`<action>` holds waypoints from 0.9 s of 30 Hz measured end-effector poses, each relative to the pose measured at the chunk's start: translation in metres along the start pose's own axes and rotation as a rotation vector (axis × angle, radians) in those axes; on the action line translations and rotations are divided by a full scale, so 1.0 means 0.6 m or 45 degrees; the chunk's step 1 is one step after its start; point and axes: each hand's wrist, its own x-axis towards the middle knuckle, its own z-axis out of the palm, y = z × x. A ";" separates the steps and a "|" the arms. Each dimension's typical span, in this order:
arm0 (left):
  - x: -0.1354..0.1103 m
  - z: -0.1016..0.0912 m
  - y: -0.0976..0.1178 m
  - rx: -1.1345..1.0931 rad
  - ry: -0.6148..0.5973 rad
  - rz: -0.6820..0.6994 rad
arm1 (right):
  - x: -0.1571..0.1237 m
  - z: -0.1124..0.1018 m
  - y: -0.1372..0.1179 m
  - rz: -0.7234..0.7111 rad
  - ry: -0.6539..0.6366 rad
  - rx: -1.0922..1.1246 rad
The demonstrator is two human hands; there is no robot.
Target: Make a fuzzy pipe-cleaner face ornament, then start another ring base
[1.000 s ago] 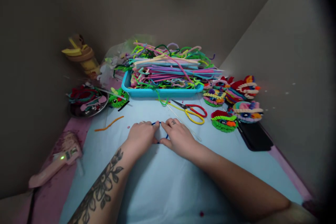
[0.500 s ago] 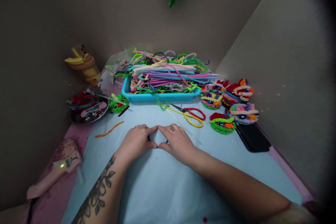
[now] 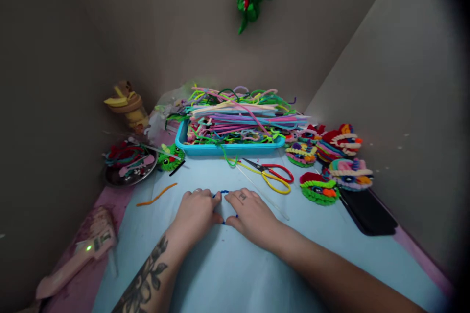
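Low over the blue table cover, a dark blue pipe cleaner (image 3: 224,191) is bent into a small ring, most of it hidden beneath my fingers. My left hand (image 3: 196,212) grips its left side, thumb and forefinger curled around it. On the opposite side my right hand (image 3: 251,215) holds it in the same way. A narrow gap separates the two thumbs and the two forefingers, with bits of blue showing at top and bottom. Left of my hands lies an orange pipe cleaner (image 3: 157,195). Scissors (image 3: 262,168) with red and yellow handles rest beyond my right hand.
A blue tray (image 3: 235,149) heaped with colourful pipe cleaners stands at the back. Fuzzy animal-head pieces (image 3: 320,190) and a black phone (image 3: 367,212) are at right. At left are a metal bowl (image 3: 130,178), a green fuzzy piece (image 3: 171,157) and a pink glue gun (image 3: 79,259).
My forefingers, close together before, are now farther apart, and more of the blue pipe cleaner shows at the top. The whole scene sits lower as the head view tilts up.
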 end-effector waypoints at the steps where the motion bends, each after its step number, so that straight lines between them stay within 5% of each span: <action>1: -0.001 0.002 -0.001 -0.012 0.016 0.005 | 0.000 -0.001 0.003 -0.004 -0.005 0.047; 8: -0.010 0.011 -0.009 -0.298 0.186 0.015 | -0.005 0.003 0.013 -0.037 0.146 0.281; 13: -0.008 0.015 -0.017 -0.538 0.607 -0.032 | -0.007 -0.033 0.055 0.107 0.787 0.429; 15: -0.010 0.015 -0.018 -0.630 0.771 -0.029 | 0.000 -0.055 0.073 0.159 0.905 0.554; 18: -0.016 0.016 -0.008 -0.722 0.991 0.020 | 0.026 -0.067 0.067 0.230 0.824 0.982; 21: -0.022 0.026 0.016 -0.724 1.240 0.213 | 0.058 -0.052 0.009 0.208 0.623 1.391; 24: -0.026 0.036 0.030 -0.756 1.195 0.571 | 0.076 -0.034 -0.073 -0.038 0.473 1.256; 27: -0.035 0.028 0.016 -1.007 1.216 0.652 | 0.075 -0.026 -0.148 -0.150 0.491 1.118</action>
